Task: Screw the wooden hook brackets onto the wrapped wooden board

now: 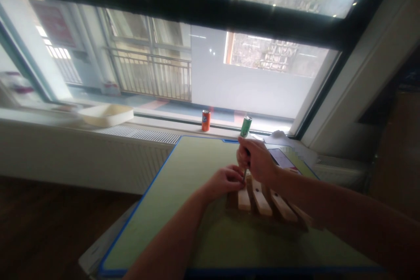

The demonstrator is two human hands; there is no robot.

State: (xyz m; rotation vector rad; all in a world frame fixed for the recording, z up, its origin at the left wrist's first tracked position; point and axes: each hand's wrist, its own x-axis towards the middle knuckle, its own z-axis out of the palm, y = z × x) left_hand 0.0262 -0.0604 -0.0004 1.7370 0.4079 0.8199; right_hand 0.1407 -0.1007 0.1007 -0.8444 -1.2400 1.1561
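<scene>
My right hand [257, 157] is closed in a fist above a wooden piece, gripping what looks like a screwdriver [244, 175]. Only its thin metal shaft shows, pointing down; the handle is hidden in the fist. My left hand [225, 180] is beside the shaft's lower end, fingers pinched together at the top of the leftmost light wooden block [243, 200]. What they pinch is too small to tell. Several such blocks, including a middle block [261, 201] and a right block [284, 208], lie side by side on a brown wooden base [232, 201]. Dark round spots show on some.
The work stands on a pale green table [164, 223] with a blue edge. A phone-like flat object [280, 159] lies behind my right forearm. On the windowsill are an orange can [205, 121], a green can [246, 127] and a cream basin [106, 115]. A radiator [131, 162] runs below.
</scene>
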